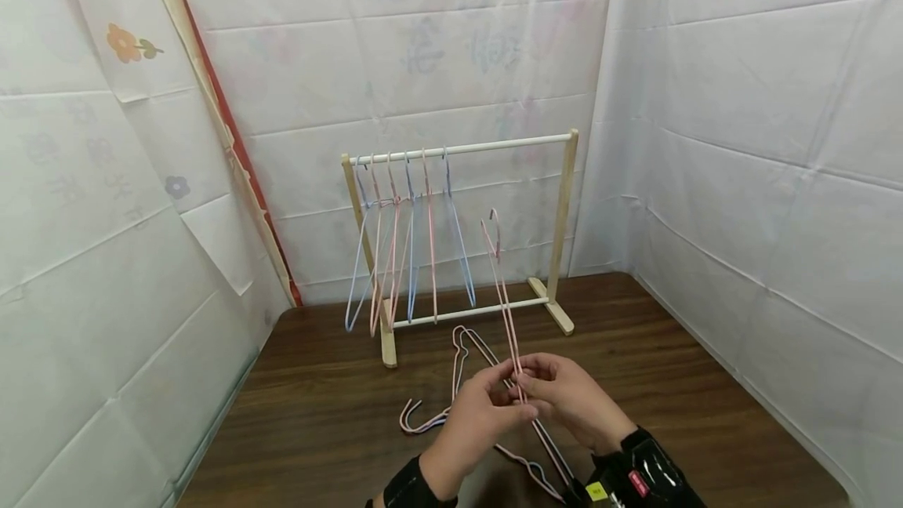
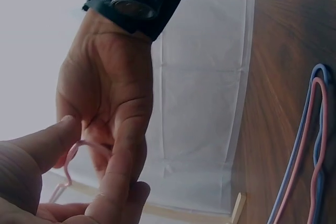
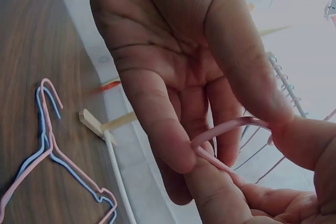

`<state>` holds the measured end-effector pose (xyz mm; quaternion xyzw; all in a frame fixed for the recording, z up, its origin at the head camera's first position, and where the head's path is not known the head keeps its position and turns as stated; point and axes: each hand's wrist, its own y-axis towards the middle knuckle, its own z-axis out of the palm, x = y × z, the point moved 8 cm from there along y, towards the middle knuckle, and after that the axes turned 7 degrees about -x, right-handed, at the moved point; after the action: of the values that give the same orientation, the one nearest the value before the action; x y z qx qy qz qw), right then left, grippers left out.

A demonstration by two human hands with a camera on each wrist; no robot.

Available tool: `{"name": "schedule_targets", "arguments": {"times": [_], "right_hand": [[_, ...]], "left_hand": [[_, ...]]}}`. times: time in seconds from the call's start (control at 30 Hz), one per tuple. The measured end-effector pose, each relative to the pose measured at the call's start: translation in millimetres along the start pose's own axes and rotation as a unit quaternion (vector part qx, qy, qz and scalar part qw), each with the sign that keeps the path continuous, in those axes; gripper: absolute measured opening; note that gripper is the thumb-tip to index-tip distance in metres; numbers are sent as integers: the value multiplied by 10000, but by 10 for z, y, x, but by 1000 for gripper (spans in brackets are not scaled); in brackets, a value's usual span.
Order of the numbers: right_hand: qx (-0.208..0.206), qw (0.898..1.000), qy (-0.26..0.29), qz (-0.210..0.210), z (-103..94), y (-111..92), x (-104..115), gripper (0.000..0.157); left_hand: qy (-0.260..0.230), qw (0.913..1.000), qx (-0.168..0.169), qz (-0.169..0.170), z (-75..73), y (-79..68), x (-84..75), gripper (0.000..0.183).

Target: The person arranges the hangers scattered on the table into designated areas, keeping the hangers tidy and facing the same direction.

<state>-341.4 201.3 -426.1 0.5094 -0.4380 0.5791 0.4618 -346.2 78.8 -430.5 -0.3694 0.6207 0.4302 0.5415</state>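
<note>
A pink clothes hanger (image 1: 502, 300) stands up between the hands, its hook at the top, in front of the rack. The left hand (image 1: 481, 414) holds its lower end with fingers and thumb. From the other side, the right hand (image 1: 573, 398) pinches the same end, the fingertips of both hands close together. In the right wrist view, the bent end of the pink hanger (image 3: 226, 127) runs between the fingertips of both hands. Under the hands, a pink hanger (image 3: 52, 145) and a blue hanger (image 3: 35, 157) lie one over the other on the table.
Behind the hands stands a rack (image 1: 494, 147) with a white bar and wooden posts. Several pink and blue hangers hang toward its left side, including a blue hanger (image 1: 458, 234). White sheets (image 1: 762, 139) enclose the brown wooden table (image 1: 303, 414).
</note>
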Motion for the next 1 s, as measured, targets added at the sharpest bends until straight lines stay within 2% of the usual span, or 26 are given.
{"name": "schedule_targets", "arguments": {"times": [0.17,0.27,0.4,0.57,0.73,1.0], "right_hand": [[-14,10000,1,-37,23,41,87,41],[-4,10000,6,-87,27,70,135,40],[57,9998,108,-126,42,118,194,39],[108,9998,141,-123,57,174,270,38],[140,9997,189,-103,65,206,379,39],[116,9998,152,-48,62,248,542,38]], "left_hand": [[13,9999,4,123,-10,71,-76,65],[202,9995,-2,229,-31,117,-127,62],[255,9996,27,85,-71,163,-172,60],[63,9998,67,-177,-113,204,-230,61],[-211,9996,128,-168,-119,250,-322,60],[-316,9992,194,-118,-133,305,-492,58]]}}
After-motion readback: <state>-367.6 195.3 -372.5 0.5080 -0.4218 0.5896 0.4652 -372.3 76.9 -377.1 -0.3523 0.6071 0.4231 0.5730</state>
